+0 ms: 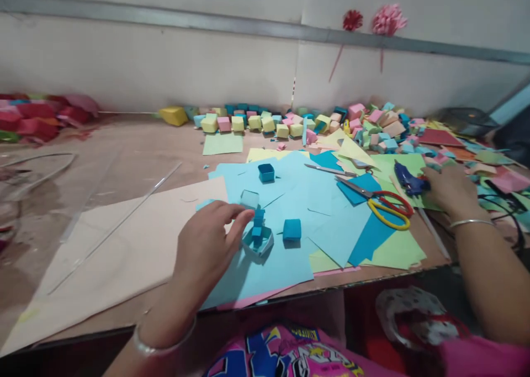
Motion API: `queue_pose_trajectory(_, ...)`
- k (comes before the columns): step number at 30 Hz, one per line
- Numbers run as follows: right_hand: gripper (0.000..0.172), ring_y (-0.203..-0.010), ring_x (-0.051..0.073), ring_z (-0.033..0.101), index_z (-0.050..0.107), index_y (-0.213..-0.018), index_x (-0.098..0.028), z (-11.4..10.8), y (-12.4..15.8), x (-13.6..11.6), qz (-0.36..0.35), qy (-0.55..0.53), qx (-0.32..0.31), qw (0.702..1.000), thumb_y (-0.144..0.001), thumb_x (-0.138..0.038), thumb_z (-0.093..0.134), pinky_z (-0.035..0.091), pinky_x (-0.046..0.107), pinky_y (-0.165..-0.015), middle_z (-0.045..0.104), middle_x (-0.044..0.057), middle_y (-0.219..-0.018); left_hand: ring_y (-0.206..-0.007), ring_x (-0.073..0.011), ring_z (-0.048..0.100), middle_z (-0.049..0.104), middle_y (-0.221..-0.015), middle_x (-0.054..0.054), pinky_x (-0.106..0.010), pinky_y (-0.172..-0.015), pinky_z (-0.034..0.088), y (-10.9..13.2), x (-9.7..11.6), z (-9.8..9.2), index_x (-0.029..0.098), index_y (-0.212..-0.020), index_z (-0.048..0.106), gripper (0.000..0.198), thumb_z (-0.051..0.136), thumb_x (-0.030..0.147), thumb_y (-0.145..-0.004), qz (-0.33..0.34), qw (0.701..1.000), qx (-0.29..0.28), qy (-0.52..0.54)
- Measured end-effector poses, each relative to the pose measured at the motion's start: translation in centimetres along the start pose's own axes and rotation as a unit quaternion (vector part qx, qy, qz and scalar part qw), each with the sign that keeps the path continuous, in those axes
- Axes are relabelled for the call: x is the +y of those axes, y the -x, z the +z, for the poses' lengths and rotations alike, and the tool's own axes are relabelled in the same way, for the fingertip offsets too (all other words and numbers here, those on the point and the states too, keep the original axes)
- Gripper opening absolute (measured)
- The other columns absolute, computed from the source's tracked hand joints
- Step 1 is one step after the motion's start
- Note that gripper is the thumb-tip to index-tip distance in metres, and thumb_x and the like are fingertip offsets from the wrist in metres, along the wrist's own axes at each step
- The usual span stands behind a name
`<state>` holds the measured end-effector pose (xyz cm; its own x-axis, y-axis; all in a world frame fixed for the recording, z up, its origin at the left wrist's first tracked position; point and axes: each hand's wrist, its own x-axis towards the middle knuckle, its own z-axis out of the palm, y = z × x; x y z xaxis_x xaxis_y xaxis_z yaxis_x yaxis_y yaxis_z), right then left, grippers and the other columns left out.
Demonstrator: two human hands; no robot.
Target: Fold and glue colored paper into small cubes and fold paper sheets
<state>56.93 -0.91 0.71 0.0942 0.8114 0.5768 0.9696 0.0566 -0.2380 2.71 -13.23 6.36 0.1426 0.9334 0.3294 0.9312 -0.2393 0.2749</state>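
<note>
My left hand (209, 239) is closed in a pinch, thumb and forefinger together, at an opened light blue paper box (259, 245) with darker blue paper inside it. Part of the box's edge is hidden behind my fingers. My right hand (453, 192) is wrapped round the back end of a dark blue glue gun (408, 179), which lies at the right with its nozzle pointing away to the left. Two small dark blue paper boxes are near the left hand: an open-topped box (266, 173) and a closed cube (292, 231), both on light blue sheets (285, 200).
Red-and-yellow-handled scissors (389, 208) and a slim pointed metal tool (329, 170) lie on the coloured sheets. Several small paper cubes (254, 123) line the wall. A clear glue stick (120, 222) crosses a pale sheet at left. Black cables (503, 203) run at right.
</note>
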Motion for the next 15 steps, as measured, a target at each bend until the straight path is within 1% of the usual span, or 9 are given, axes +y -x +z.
queue_pose_trajectory(2, 0.032, -0.07, 0.028, 0.052, 0.076, -0.084, -0.02, -0.3, -0.1, 0.5, -0.012, 0.071, -0.036, 0.997, -0.054, -0.01, 0.07, 0.028, 0.042, -0.059, 0.058, 0.014, -0.066, -0.077, -0.0221, 0.064, 0.072, -0.084, -0.007, -0.033, -0.064, 0.045, 0.0, 0.8, 0.7, 0.02, -0.093, 0.067, 0.034, 0.044, 0.045, -0.095, -0.01, 0.999, 0.006, -0.047)
queue_pose_trajectory(4, 0.049, -0.071, 0.029, 0.053, 0.075, -0.103, -0.023, -0.9, -0.2, 0.9, -0.018, 0.171, -0.073, 0.982, -0.056, -0.012, 0.07, 0.028, 0.041, -0.057, 0.061, 0.016, -0.073, -0.078, -0.0243, 0.064, 0.071, -0.083, -0.009, -0.033, -0.062, 0.043, -0.1, 1.5, 1.5, 0.018, -0.1, 0.065, 0.037, 0.045, 0.048, -0.095, -0.01, 0.996, -0.005, -0.094)
queue_pose_trajectory(6, 0.06, -0.07, 0.027, 0.055, 0.071, -0.116, -0.025, -1.9, -0.5, 1.1, -0.016, 0.215, -0.073, 0.974, -0.057, -0.01, 0.071, 0.03, 0.04, -0.057, 0.063, 0.016, -0.077, -0.077, -0.0264, 0.064, 0.071, -0.081, -0.01, -0.034, -0.059, 0.041, -0.2, 2.1, 2.0, 0.016, -0.103, 0.063, 0.04, 0.045, 0.05, -0.094, -0.005, 0.992, -0.026, -0.121)
queue_pose_trajectory(8, 0.062, -0.071, 0.026, 0.057, 0.07, -0.118, -0.023, -3.2, -0.7, 0.6, -0.006, 0.158, -0.027, 0.987, -0.057, -0.009, 0.073, 0.033, 0.039, -0.058, 0.065, 0.015, -0.079, -0.076, -0.0275, 0.064, 0.071, -0.081, -0.01, -0.034, -0.058, 0.039, -0.3, 2.5, 2.4, 0.017, -0.105, 0.063, 0.036, 0.047, 0.047, -0.093, 0.003, 0.991, -0.046, -0.122)
queue_pose_trajectory(11, 0.035, -0.071, 0.024, 0.06, 0.077, -0.099, -0.022, -5.3, -0.6, -1.9, 0.044, -0.013, 0.083, 0.995, -0.065, -0.022, 0.078, 0.037, 0.039, -0.059, 0.066, 0.014, -0.08, -0.08, -0.0267, 0.066, 0.073, -0.087, -0.009, -0.034, -0.06, 0.042, -0.5, 2.6, 2.6, 0.019, -0.112, 0.06, 0.028, 0.053, 0.037, -0.091, 0.006, 0.995, -0.059, -0.084)
queue_pose_trajectory(12, 0.024, -0.068, 0.023, 0.06, 0.077, -0.092, -0.023, -6.0, -0.4, -3.2, 0.064, -0.076, 0.124, 0.987, -0.068, -0.028, 0.076, 0.038, 0.04, -0.059, 0.066, 0.013, -0.077, -0.081, -0.0259, 0.066, 0.073, -0.089, -0.008, -0.033, -0.062, 0.043, -0.6, 2.5, 2.6, 0.02, -0.115, 0.059, 0.029, 0.055, 0.034, -0.09, 0.002, 0.996, -0.061, -0.063)
queue_pose_trajectory(13, 0.022, -0.067, 0.022, 0.06, 0.076, -0.092, -0.024, -6.7, -0.2, -4.7, 0.075, -0.165, 0.186, 0.966, -0.071, -0.03, 0.074, 0.04, 0.04, -0.06, 0.065, 0.011, -0.075, -0.081, -0.0248, 0.067, 0.074, -0.09, -0.006, -0.033, -0.062, 0.045, -0.7, 2.4, 2.6, 0.022, -0.117, 0.058, 0.03, 0.056, 0.032, -0.089, -0.002, 0.997, -0.062, -0.04)
queue_pose_trajectory(14, 0.03, -0.071, 0.023, 0.062, 0.072, -0.104, -0.026, -7.3, 0.1, -6.3, 0.054, -0.253, 0.184, 0.948, -0.074, -0.028, 0.072, 0.043, 0.042, -0.066, 0.066, 0.01, -0.08, -0.079, -0.0237, 0.068, 0.074, -0.09, -0.005, -0.033, -0.062, 0.046, -0.7, 2.3, 2.6, 0.023, -0.118, 0.057, 0.031, 0.057, 0.03, -0.088, -0.006, 0.998, -0.064, -0.018)
queue_pose_trajectory(15, 0.035, -0.072, 0.021, 0.063, 0.068, -0.11, -0.029, -7.9, 0.4, -8.0, 0.032, -0.279, 0.172, 0.944, -0.075, -0.029, 0.07, 0.045, 0.042, -0.07, 0.066, 0.007, -0.081, -0.077, -0.0228, 0.068, 0.075, -0.09, -0.004, -0.032, -0.061, 0.046, -0.7, 2.1, 2.6, 0.024, -0.119, 0.057, 0.032, 0.057, 0.03, -0.087, -0.008, 0.998, -0.064, 0.0)
